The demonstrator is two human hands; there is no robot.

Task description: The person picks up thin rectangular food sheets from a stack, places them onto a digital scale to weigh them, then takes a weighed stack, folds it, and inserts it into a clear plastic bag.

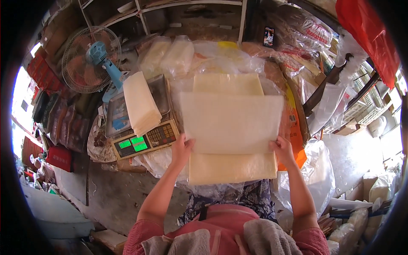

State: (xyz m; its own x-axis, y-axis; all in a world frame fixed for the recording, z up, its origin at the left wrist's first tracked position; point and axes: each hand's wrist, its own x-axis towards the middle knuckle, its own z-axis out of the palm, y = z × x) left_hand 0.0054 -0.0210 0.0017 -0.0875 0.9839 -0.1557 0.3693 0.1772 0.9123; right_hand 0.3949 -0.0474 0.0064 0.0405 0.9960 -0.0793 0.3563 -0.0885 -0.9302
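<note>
Open metal shelving is standing behind a plastic-covered table, and a blue fan is standing beyond the table's far left corner. Toward the near edge, a pile of cream sheets is lying with its nearest side almost reaching that edge. Over it, both hands are holding a pale sheet, whose sides are reaching past the pile left and right while the pile is showing beyond its far and near edges; whether the two are touching, I cannot tell. The left hand is pinching the sheet's near left corner between thumb and fingers, and the right hand is pinching the near right corner likewise. Room is narrowing on the left, where a scale carrying a folded cream stack is sitting just beside the left hand. An orange sack is running along the right edge, near the right hand. Bagged packs are lining the far edge, and a phone is standing near the far right corner.
</note>
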